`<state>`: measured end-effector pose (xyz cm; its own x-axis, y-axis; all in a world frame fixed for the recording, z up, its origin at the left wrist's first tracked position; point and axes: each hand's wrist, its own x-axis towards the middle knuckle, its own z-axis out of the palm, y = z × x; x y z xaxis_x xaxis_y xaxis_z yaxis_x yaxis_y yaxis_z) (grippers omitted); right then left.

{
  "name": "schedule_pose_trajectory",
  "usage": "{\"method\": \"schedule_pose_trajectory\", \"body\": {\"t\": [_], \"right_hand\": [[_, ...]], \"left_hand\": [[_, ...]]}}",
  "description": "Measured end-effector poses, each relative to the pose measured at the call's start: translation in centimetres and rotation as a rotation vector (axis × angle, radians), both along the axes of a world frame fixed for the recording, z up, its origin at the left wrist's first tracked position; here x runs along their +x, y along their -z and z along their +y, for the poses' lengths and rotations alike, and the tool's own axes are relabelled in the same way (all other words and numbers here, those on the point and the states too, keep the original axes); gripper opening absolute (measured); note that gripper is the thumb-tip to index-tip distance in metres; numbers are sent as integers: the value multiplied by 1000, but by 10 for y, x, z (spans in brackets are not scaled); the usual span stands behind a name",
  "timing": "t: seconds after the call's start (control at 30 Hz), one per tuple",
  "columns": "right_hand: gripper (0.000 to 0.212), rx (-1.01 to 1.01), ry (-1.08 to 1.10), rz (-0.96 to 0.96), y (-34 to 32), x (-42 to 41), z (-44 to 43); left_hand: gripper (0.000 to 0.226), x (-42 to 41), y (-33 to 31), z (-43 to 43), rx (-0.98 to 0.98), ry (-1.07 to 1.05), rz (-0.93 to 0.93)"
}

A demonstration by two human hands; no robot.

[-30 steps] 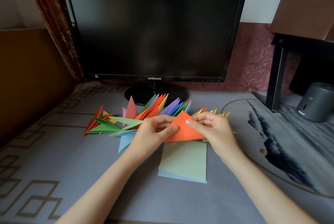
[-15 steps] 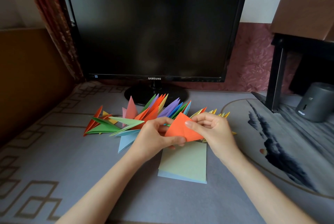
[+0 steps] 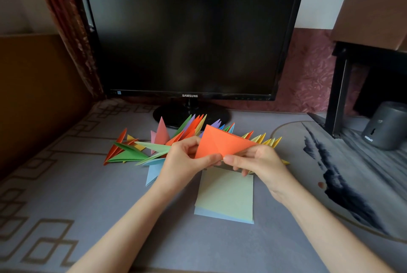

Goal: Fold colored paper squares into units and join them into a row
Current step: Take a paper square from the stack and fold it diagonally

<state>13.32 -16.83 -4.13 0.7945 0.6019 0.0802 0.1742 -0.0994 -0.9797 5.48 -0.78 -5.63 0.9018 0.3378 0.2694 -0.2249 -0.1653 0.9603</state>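
A: What does the orange paper look like?

B: The orange paper [image 3: 220, 143] is a matte sheet folded to a pointed shape. Its tip aims up and straight creases run down from the tip. It is held in the air above the table [image 3: 88, 184], in front of the row of folded units [image 3: 154, 147].

A: And the hands?

B: The left hand [image 3: 187, 160] pinches its lower left edge, thumb in front and fingers curled behind. The right hand [image 3: 259, 162] pinches the lower right edge, and its thumb tip almost meets the left thumb.

A: What lies beneath them?

B: A stack of paper squares [image 3: 226, 198] lies flat on the table. The top sheet is pale green, and a light blue one shows along the near edge. The hands hide the far edge.

A: The row itself?

B: Sharp, thin triangular spikes in red, green, pink, orange, purple, blue and yellow. They fan from left to right between the hands and the round black base of the monitor [image 3: 189, 35].

A: How much room is there around them?

B: The table's grey cover has tan line patterns on the left and a dark, ink-like painting on the right. The widest bare stretch is at the near left. At the far right are a black stand [image 3: 337, 96], a smooth grey cylinder [image 3: 387, 127] and, above them, a cardboard box [image 3: 378, 8].
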Motion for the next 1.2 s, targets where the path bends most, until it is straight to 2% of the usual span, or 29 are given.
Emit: {"method": "schedule_pose_trajectory", "body": {"t": [0.13, 0.23, 0.47, 0.67, 0.87, 1.2], "right_hand": [[6, 34, 18, 13, 3, -4, 5], [20, 48, 69, 0, 6, -2, 6], [14, 106, 112, 42, 8, 1, 6], [12, 197, 142, 31, 3, 3, 3], [13, 253, 118, 74, 2, 1, 4], [15, 242, 139, 61, 3, 3, 3]], "left_hand": [[17, 0, 0, -3, 56, 7, 3], [15, 1, -1, -3, 32, 22, 6], [17, 0, -2, 0, 72, 23, 20], [17, 0, -2, 2, -18, -20, 14], [21, 1, -2, 2, 0, -48, 18], [29, -1, -3, 2, 65, -93, -3]]}}
